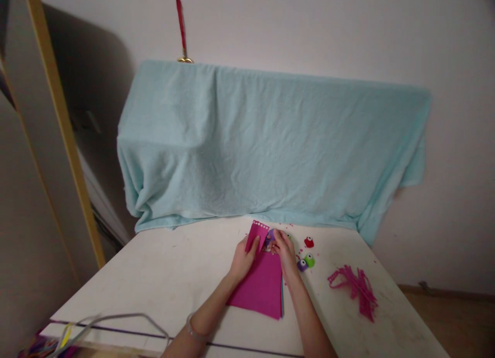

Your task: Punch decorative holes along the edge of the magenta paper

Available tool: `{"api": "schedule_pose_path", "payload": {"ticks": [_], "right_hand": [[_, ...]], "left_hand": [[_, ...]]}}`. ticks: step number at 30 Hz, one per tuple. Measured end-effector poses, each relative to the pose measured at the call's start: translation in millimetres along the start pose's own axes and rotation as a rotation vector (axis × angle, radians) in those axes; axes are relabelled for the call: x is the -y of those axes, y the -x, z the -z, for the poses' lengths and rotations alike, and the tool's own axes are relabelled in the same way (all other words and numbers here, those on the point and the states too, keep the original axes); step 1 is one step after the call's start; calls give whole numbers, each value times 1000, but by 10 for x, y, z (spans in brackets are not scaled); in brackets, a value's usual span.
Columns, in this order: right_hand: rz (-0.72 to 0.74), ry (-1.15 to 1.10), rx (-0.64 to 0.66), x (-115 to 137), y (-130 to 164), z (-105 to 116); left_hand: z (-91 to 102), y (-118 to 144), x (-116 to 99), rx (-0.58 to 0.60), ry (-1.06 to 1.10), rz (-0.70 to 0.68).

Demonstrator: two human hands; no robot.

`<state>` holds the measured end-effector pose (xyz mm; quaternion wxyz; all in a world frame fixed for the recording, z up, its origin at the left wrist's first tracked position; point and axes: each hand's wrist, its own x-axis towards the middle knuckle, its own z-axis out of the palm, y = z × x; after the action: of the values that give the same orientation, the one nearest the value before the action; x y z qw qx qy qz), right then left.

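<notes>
A stack of magenta paper sheets (pixel 263 286) lies on the white table (pixel 162 275). My left hand (pixel 243 256) pinches the top sheet's far corner, which is bent up and shows a row of small punched holes. My right hand (pixel 284 250) presses on a small purple punch (pixel 270 235) at that sheet's edge. Just right of my right hand sit three small punches: a red one (pixel 308 242), a green one (pixel 309 260) and a purple one (pixel 302 265). Tiny paper dots are scattered around them.
A pile of magenta paper strips (pixel 358 287) lies at the table's right. A light blue blanket (pixel 270 147) drapes over something behind the table against the wall. A grey cable (pixel 116 319) loops at the near left edge. A wooden frame (pixel 62 126) stands at left.
</notes>
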<state>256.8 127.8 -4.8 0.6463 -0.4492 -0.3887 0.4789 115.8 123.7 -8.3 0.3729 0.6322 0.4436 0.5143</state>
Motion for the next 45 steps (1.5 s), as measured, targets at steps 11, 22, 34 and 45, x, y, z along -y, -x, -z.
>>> {"api": "schedule_pose_path", "payload": {"ticks": [11,22,34,45], "right_hand": [[9,24,21,-2,9,0],[6,8,89,7,29,-9],[51,135,154,-12,21,-26],[65,154,150,-106,-10,6]], "left_hand": [[4,7,19,35,23,26],[-4,6,-15,22,31,20],[1,-2,-25,95,-11,-100],[-4,-26,49,143,-44,-173]]}}
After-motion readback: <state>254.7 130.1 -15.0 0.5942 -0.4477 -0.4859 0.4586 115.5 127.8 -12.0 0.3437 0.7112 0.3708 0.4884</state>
